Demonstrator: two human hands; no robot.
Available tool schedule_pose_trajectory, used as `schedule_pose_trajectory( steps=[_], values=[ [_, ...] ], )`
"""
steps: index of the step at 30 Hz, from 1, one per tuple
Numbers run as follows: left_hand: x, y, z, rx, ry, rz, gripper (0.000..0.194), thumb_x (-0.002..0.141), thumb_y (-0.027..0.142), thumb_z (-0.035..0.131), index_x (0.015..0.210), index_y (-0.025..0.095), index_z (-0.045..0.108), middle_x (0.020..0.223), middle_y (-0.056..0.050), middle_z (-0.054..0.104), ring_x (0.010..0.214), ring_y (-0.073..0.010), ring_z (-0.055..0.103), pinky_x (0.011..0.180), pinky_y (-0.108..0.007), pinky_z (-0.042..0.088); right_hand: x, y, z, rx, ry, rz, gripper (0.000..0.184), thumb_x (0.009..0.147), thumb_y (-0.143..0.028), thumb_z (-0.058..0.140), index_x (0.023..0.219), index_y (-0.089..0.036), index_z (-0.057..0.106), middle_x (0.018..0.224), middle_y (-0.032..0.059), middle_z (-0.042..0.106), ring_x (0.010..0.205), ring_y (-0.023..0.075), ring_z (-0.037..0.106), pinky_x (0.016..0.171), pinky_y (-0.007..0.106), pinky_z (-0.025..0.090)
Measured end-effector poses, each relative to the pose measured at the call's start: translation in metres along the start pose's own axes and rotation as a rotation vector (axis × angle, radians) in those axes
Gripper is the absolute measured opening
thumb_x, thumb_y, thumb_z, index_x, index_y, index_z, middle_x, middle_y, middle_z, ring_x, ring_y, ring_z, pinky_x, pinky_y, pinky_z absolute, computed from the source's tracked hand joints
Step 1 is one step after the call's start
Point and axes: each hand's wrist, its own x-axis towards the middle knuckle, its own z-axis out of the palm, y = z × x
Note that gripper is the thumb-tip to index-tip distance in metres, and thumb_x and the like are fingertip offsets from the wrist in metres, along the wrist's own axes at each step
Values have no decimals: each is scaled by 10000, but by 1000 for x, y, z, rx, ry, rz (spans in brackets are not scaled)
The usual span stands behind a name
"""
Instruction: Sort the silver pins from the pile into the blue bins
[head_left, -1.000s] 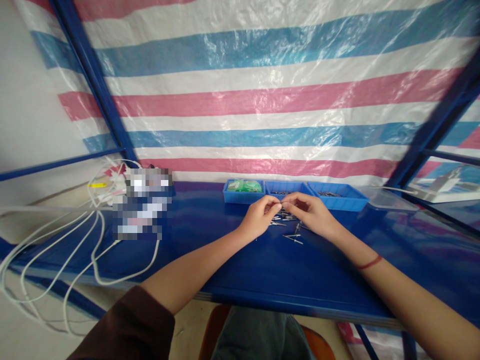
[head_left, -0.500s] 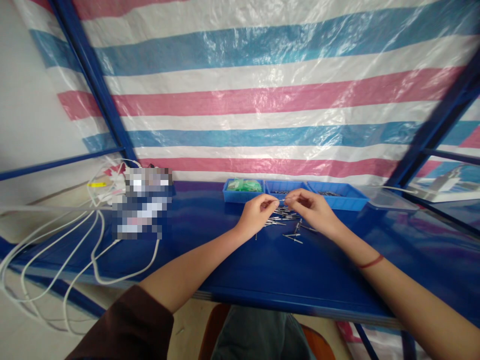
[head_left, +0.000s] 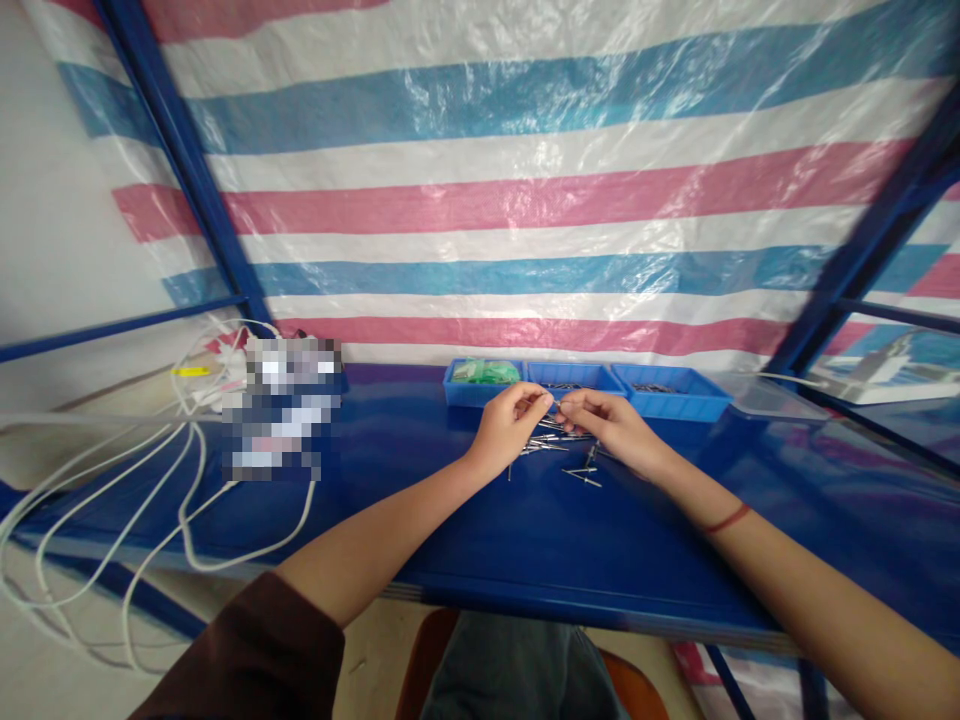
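My left hand (head_left: 510, 428) and my right hand (head_left: 616, 428) meet above the blue table, fingertips pinched. Between them is a thin metal blind rivet (head_left: 555, 404), mostly covered by the fingers; both hands appear to grip it. Below my hands lies a loose pile of similar rivets (head_left: 545, 443), partly hidden by the fingers. A few stray rivets (head_left: 583, 474) rest nearer to me. Behind my hands stand a blue bin (head_left: 469, 395) holding a green-and-clear plastic bag, a middle bin (head_left: 577, 370) and a right bin (head_left: 679, 407), both with small metal pieces.
White cables (head_left: 191, 500) loop over the left end of the blue table (head_left: 420, 550), beside a blurred-out patch. A clear plastic lid (head_left: 780, 397) lies right of the bins. Blue frame posts (head_left: 187, 170) rise at both sides, with a striped plastic sheet (head_left: 525, 200) behind.
My two hands have drawn closer together, with the right hand moving left and its fingertips now nearly touching the left ones. The view has shifted slightly. The bins and pile are unchanged.
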Motion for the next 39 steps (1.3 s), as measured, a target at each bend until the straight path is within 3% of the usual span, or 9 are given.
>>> schedule_pose_trajectory(
  steps=[4, 8, 12, 15, 19, 27, 30, 35, 39],
  values=[
    [2, -7, 1, 29, -57, -23, 156, 829, 297, 517, 888, 174, 592, 872, -25, 640, 765, -131, 584, 683, -247, 460, 3, 2, 0, -43, 169, -113, 258, 710, -417, 627, 779, -173, 581, 687, 18, 598, 649, 141, 546, 638, 288, 442],
    [1, -14, 0, 224, -136, -15, 266, 811, 267, 543, 1067, 197, 532, 890, -28, 636, 852, -168, 582, 808, -337, 451, 9, 7, -26, -286, 385, -217, 193, 743, -373, 575, 767, -182, 588, 779, 43, 625, 712, 163, 569, 658, 292, 448],
    [-4, -16, -4, 560, -289, 89, 266, 823, 354, 527, 1065, 253, 572, 1041, -38, 598, 1022, -228, 505, 885, -420, 390, 8, 22, -74, -724, 620, -55, 141, 720, -278, 542, 785, -183, 622, 720, 52, 645, 678, 196, 595, 680, 328, 442],
    [-6, -16, -4, 689, -409, 148, 290, 828, 433, 503, 1057, 284, 601, 1122, -29, 564, 1065, -247, 467, 884, -429, 371, 7, 39, -104, -931, 680, 53, 198, 713, -271, 512, 824, -171, 642, 756, 89, 669, 727, 244, 615, 681, 354, 439],
    [-7, -14, -4, 742, -498, 160, 265, 843, 443, 485, 1014, 301, 630, 1109, -14, 584, 1043, -241, 472, 853, -408, 363, 8, 55, -118, -1134, 606, 159, 257, 729, -300, 482, 842, -162, 666, 839, 134, 678, 777, 306, 617, 651, 391, 443],
    [-7, -9, -3, 783, -470, 200, 215, 884, 357, 457, 870, 261, 649, 987, 11, 622, 948, -198, 505, 804, -365, 336, 12, 37, -95, -1139, 544, -135, 262, 757, -279, 466, 782, -137, 684, 823, 147, 672, 813, 278, 616, 793, 385, 450],
    [-7, -7, -4, 807, -455, 197, 219, 890, 343, 448, 860, 252, 645, 976, 5, 614, 937, -195, 507, 797, -356, 337, 10, 24, -73, -996, 383, -191, 236, 771, -278, 466, 798, -159, 667, 857, 107, 677, 825, 250, 614, 787, 369, 455],
    [-6, -6, -3, 698, -338, 199, 221, 907, 319, 410, 893, 232, 612, 940, -7, 615, 898, -175, 536, 799, -321, 365, 1, 5, -32, -666, -93, -237, 190, 790, -292, 502, 847, -193, 654, 882, 42, 680, 817, 190, 614, 757, 319, 467],
    [-3, -10, -1, 441, -234, 183, 187, 893, 277, 429, 880, 192, 594, 861, -14, 625, 834, -147, 567, 761, -261, 409, -3, 2, -12, -422, -227, -190, 215, 781, -335, 543, 899, -186, 645, 856, 39, 673, 776, 177, 608, 720, 318, 476]
  ],
)
